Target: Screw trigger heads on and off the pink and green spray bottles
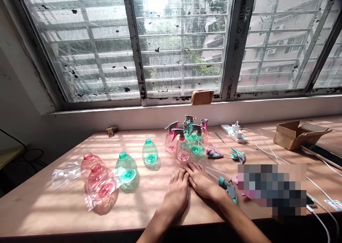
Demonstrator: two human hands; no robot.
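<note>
My left hand (176, 192) and my right hand (201, 180) lie flat, palms down, side by side on the wooden table (149, 204), fingers stretched out and holding nothing. Just beyond the fingertips stands a cluster of assembled spray bottles (187, 140), pink and green, with trigger heads on. To the left lie open bottles without heads: two pink ones (100, 186) and two green ones (126, 169), one further back (150, 152). Loose trigger heads lie at the right: a teal one (228, 188) beside my right wrist, a pink one (214, 153) and another teal one (238, 156).
A white power strip (234, 132) with chargers and white cables sits at the back right. A cardboard box (296, 133) stands at the far right. Clear plastic wrap (64, 174) lies at the left. A barred window (181, 40) runs behind the table.
</note>
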